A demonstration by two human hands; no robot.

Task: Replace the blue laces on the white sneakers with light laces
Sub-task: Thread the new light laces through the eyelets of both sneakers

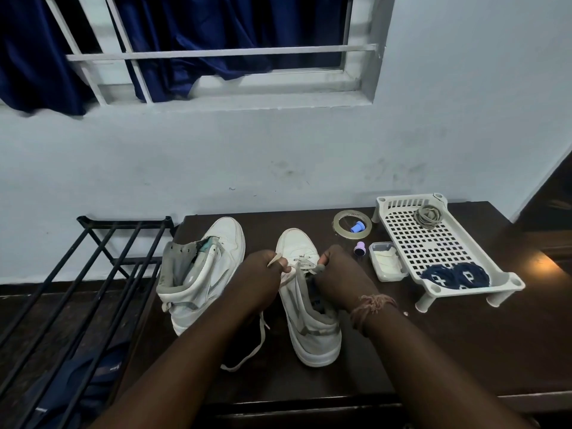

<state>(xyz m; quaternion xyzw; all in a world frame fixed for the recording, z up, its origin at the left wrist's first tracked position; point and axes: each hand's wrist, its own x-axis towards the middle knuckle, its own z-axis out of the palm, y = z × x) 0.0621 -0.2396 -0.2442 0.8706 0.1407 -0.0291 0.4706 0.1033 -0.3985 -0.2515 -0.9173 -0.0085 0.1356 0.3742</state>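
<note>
- Left hand (pixel 263 274), frame centre: pinches one light lace (pixel 274 260) end over the right sneaker (pixel 309 305).
- Right hand (pixel 340 274): fingers curled, gripping the other lace end at the eyelets.
- Slack lace trails onto the table (pixel 402 351) below the left wrist.
- Left sneaker (pixel 204 274), unlaced, stands left of centre.
- Blue laces (pixel 455 275) lie coiled in the white tray (pixel 433 243), right of frame.
- Tape roll (pixel 339 226) sits beside the tray.

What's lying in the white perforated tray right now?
The tray holds two coiled blue laces at its near end and a grey coiled lace at the far end. Nothing there looks covered.
</note>
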